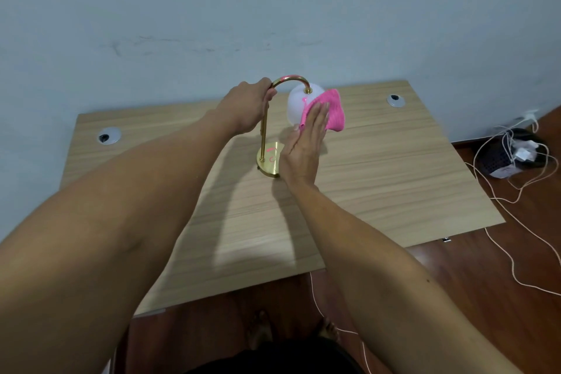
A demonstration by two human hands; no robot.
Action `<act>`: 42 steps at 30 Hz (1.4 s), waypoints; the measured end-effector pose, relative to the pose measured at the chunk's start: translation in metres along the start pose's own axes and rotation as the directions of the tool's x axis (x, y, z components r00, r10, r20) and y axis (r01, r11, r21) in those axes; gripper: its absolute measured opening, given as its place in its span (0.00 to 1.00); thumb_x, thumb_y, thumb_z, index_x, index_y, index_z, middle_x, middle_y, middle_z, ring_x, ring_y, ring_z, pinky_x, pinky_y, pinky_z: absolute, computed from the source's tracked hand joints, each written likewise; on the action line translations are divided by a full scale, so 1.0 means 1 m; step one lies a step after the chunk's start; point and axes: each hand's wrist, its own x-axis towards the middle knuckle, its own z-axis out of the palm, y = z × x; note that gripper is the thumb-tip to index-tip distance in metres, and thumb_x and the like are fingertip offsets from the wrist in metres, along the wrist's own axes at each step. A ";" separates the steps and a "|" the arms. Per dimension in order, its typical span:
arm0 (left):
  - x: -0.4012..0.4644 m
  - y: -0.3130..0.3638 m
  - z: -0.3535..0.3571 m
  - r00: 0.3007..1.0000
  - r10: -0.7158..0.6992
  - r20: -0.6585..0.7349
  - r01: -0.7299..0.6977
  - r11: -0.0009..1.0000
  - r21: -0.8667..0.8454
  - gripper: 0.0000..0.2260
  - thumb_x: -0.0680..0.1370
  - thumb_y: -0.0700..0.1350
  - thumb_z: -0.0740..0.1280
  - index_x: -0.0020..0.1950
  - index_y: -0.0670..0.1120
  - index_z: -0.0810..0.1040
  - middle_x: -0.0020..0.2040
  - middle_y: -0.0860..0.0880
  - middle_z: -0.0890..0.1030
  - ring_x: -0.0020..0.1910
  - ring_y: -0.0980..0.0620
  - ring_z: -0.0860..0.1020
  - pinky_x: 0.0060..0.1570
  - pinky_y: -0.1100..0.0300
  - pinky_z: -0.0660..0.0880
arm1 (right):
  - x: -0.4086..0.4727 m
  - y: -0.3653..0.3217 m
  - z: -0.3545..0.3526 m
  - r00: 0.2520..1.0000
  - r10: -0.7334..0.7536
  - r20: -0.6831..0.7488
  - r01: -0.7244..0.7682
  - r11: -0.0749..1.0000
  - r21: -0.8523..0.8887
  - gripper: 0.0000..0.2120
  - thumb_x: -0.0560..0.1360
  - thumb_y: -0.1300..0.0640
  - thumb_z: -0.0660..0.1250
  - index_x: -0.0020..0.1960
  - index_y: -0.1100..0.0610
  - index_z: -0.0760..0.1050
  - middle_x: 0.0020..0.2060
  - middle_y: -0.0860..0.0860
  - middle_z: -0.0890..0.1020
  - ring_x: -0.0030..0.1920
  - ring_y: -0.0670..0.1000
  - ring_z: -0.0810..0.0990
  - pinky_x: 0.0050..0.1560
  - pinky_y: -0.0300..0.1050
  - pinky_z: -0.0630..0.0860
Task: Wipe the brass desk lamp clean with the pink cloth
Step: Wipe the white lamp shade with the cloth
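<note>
A brass desk lamp stands upright in the middle of the wooden desk, with a round brass base, a curved neck and a white frosted shade. My left hand is closed around the neck just below the bend. My right hand lies flat, fingers extended, and presses the pink cloth against the right side of the shade. The cloth hides part of the shade, and my right hand covers the right edge of the base.
Two round cable grommets sit in the desk, one at the left and one at the back right. On the dark wood floor to the right lie a black bundle and loose white cables. A blue-grey wall stands behind the desk.
</note>
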 end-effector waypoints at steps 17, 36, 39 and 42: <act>-0.001 0.000 -0.006 0.999 0.041 0.019 -0.041 0.999 -0.009 0.18 0.85 0.56 0.48 0.54 0.46 0.72 0.47 0.42 0.82 0.39 0.42 0.78 0.40 0.48 0.76 | 0.016 0.020 -0.030 0.842 -0.403 0.360 0.537 0.697 -0.475 0.29 0.85 0.52 0.53 0.84 0.61 0.58 0.84 0.57 0.60 0.84 0.58 0.56 0.84 0.60 0.49; 0.002 -0.004 -0.004 0.998 0.064 0.026 -0.063 0.998 -0.005 0.19 0.84 0.59 0.48 0.53 0.48 0.71 0.48 0.43 0.83 0.39 0.42 0.79 0.42 0.45 0.78 | 0.017 0.036 -0.053 0.653 -0.395 0.647 0.745 0.491 -0.452 0.30 0.86 0.49 0.47 0.83 0.63 0.58 0.84 0.58 0.60 0.85 0.56 0.54 0.84 0.59 0.50; 0.002 -0.003 -0.005 0.998 0.063 0.026 -0.062 0.998 -0.014 0.18 0.84 0.58 0.48 0.54 0.48 0.71 0.47 0.43 0.83 0.38 0.41 0.79 0.39 0.46 0.78 | 0.034 0.021 -0.049 0.678 -0.428 0.598 0.723 0.535 -0.437 0.29 0.86 0.50 0.48 0.83 0.63 0.59 0.83 0.59 0.61 0.84 0.56 0.57 0.84 0.59 0.52; 0.003 -0.003 -0.005 0.998 0.060 0.034 -0.060 0.998 -0.007 0.18 0.84 0.58 0.48 0.54 0.47 0.71 0.47 0.44 0.83 0.38 0.42 0.79 0.40 0.46 0.78 | 0.049 0.006 -0.044 0.720 -0.430 0.544 0.681 0.588 -0.436 0.29 0.85 0.51 0.51 0.83 0.63 0.60 0.82 0.60 0.63 0.84 0.58 0.58 0.84 0.60 0.53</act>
